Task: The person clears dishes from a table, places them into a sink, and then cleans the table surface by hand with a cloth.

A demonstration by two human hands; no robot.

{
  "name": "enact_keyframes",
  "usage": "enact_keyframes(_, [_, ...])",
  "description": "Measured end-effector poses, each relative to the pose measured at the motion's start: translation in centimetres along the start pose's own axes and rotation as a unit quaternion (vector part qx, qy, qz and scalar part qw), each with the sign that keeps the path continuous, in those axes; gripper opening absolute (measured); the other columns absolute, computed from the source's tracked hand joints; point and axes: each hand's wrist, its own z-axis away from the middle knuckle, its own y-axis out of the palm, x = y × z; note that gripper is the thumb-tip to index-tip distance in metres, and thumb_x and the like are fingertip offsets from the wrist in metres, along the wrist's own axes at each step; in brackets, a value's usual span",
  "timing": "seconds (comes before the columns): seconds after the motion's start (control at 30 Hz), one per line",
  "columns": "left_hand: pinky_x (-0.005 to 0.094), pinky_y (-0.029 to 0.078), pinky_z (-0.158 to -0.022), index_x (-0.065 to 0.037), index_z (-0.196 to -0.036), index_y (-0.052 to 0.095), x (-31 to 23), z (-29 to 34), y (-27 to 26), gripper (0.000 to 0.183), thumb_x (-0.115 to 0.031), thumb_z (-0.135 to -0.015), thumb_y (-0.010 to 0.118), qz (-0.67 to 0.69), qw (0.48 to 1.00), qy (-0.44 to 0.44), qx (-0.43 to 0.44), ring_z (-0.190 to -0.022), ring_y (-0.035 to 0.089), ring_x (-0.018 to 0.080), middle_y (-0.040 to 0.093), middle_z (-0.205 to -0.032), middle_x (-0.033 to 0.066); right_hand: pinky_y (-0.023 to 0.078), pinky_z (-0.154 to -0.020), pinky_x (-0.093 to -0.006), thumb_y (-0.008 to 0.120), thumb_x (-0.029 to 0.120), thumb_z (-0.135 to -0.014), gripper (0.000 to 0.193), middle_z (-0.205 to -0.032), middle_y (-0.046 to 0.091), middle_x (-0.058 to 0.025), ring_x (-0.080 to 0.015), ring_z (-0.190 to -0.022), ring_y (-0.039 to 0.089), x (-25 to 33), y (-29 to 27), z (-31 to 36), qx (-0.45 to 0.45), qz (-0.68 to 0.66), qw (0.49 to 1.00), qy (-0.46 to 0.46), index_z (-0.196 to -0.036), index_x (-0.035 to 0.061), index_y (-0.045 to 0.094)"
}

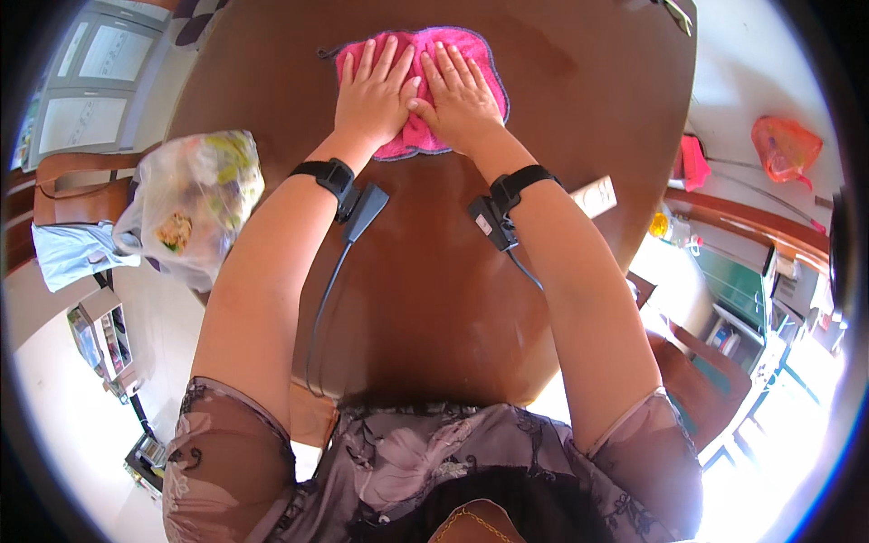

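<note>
Head view: a round brown bench (434, 299) fills the frame's centre. At upper centre lies a pink cloth (471, 54), with the left hand (373, 95) and right hand (459, 101) pressed flat on it, fingers spread. A plastic bag (195, 204) sits at left.

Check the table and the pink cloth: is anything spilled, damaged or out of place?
Nothing stands out. Both hands, left and right, lie flat on the cloth; the table shows no spill. A plastic bag sits at its left edge.
</note>
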Motion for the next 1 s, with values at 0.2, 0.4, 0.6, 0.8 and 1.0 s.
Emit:
enact_keyframes(0.2, [0.0503,0.019,-0.115,-0.008,-0.144,0.041,-0.5,1.5,0.1,0.054,-0.038,-0.099,0.039,0.034,0.999,0.01,0.016,-0.141,0.03,0.0329,0.036,-0.151,0.013,0.011,-0.119,-0.043,0.031,0.066,-0.093,0.082,-0.157,0.021,-0.0134,-0.0278,-0.147,0.014,-0.4,0.8,0.9,0.028,0.014,0.998,-0.047,-0.15,0.0073,0.026])
enact_keyframes(0.4, [0.0489,0.016,-0.117,-0.003,-0.144,0.037,-1.8,1.5,-1.9,0.059,-0.04,-0.099,0.038,0.046,0.997,0.009,0.062,-0.143,0.025,0.0323,0.033,-0.152,0.0149,0.012,-0.119,-0.0423,0.034,0.067,-0.091,0.085,-0.157,0.021,-0.0145,-0.0275,-0.147,0.015,-1.0,-1.4,1.6,0.063,0.035,0.994,-0.088,-0.15,0.0063,0.027])
enact_keyframes(0.6, [0.0509,0.015,-0.117,0.003,-0.144,0.032,-2.8,4.2,-3.7,0.064,-0.042,-0.099,0.037,0.064,0.995,0.022,0.079,-0.143,0.022,0.0373,0.029,-0.152,0.0204,0.012,-0.12,-0.0423,0.035,0.068,-0.089,0.088,-0.157,0.021,-0.0153,-0.0281,-0.147,0.015,-0.1,-2.9,3.5,0.071,0.005,0.991,-0.112,-0.15,0.0057,0.026])
enact_keyframes(0.8, [0.054,0.017,-0.115,0.009,-0.139,0.036,-4.2,8.8,-4.4,0.072,-0.048,-0.096,0.041,0.096,0.992,0.03,0.078,-0.141,0.026,0.0408,0.033,-0.149,0.0249,0.012,-0.119,-0.0441,0.042,0.072,-0.081,0.097,-0.154,0.027,-0.0183,-0.03,-0.146,0.017,1.3,-2.4,6.9,0.092,-0.041,0.984,-0.149,-0.147,0.0009,0.03])
enact_keyframes(1.0, [0.0562,0.014,-0.115,0.016,-0.138,0.033,-6.1,14.9,-6.4,0.088,-0.056,-0.089,0.047,0.124,0.977,0.021,0.173,-0.141,0.022,0.0461,0.028,-0.148,0.0318,0.016,-0.118,-0.0443,0.046,0.071,-0.079,0.098,-0.153,0.028,-0.0194,-0.0311,-0.145,0.019,3.9,-2.1,12.2,0.135,-0.1,0.97,-0.177,-0.144,-0.0006,0.035])
